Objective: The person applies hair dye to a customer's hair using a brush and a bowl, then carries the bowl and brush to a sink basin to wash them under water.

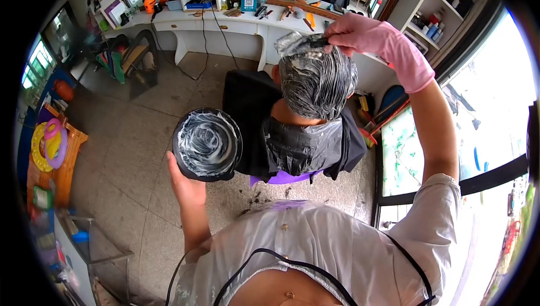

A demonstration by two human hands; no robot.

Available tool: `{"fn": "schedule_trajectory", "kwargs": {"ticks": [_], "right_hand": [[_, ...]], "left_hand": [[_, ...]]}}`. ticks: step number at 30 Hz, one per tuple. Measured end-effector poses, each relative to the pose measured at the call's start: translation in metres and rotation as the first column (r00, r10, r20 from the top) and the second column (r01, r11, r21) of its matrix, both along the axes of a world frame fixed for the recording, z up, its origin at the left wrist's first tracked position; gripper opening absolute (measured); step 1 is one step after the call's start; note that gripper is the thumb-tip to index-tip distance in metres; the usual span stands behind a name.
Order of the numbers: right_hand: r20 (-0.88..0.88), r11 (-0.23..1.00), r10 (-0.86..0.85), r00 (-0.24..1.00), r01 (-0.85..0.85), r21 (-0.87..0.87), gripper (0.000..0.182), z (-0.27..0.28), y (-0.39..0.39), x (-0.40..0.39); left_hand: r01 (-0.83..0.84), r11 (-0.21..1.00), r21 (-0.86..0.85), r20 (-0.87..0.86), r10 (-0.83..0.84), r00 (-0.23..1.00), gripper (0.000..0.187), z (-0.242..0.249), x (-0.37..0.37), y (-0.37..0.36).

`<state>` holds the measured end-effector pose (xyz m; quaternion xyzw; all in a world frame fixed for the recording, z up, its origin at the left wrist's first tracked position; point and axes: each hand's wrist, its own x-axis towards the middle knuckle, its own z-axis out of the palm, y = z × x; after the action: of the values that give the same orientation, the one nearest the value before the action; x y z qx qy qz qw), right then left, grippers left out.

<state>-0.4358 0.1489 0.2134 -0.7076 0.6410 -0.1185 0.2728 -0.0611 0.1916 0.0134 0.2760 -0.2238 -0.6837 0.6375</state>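
My bare left hand (pixel 190 187) holds a round black bowl (pixel 216 177) from below at its near left side. Thick white cream (pixel 206 142) is swirled over the inside of the bowl. My right hand, in a pink rubber glove (pixel 360 35), is closed on a hair dye brush (pixel 301 43); its cream-smeared head is at the top of a seated person's hair (pixel 318 84). White cream coats that dark hair in combed streaks. A black plastic cape (pixel 304 146) covers the person's shoulders, and something purple (pixel 287 178) shows beneath it.
A white counter (pixel 236 26) with tools and bottles runs along the far wall under a mirror. Black cables (pixel 203 47) hang to the floor. Shelves (pixel 439 8) and a glass door (pixel 413 154) stand on the right. A wooden cabinet (pixel 70 151) is at left.
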Motion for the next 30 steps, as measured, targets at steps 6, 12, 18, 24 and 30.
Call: {"fn": "schedule_trajectory", "kwargs": {"ticks": [6, 12, 18, 24, 30], "right_hand": [[-0.117, 0.992, 0.125, 0.985, -0.124, 0.014, 0.014, -0.019, 0.056, -0.006], [-0.452, 0.718, 0.059, 0.890, -0.353, -0.601, 0.026, -0.083, 0.116, 0.007], [-0.163, 0.531, -0.039, 0.986, -0.117, -0.839, 0.028, -0.091, 0.125, 0.029], [-0.619, 0.645, -0.565, 0.545, -0.177, -0.744, 0.060, -0.126, 0.112, 0.032], [-0.403, 0.700, -0.510, 0.760, 0.093, -0.708, 0.038, -0.122, 0.158, 0.064]], "left_hand": [[0.060, 0.998, -0.010, -0.004, -0.060, 0.998, 0.050, 0.001, 0.004, -0.004], [0.095, 0.995, 0.008, 0.027, -0.095, 0.995, 0.050, 0.001, 0.008, -0.008], [0.159, 0.987, -0.007, 0.056, -0.158, 0.986, 0.050, 0.010, 0.012, -0.012], [0.212, 0.977, -0.025, 0.042, -0.211, 0.977, 0.051, 0.013, 0.014, -0.010], [0.184, 0.983, 0.016, 0.062, -0.185, 0.981, 0.054, 0.007, 0.023, -0.014]]}}
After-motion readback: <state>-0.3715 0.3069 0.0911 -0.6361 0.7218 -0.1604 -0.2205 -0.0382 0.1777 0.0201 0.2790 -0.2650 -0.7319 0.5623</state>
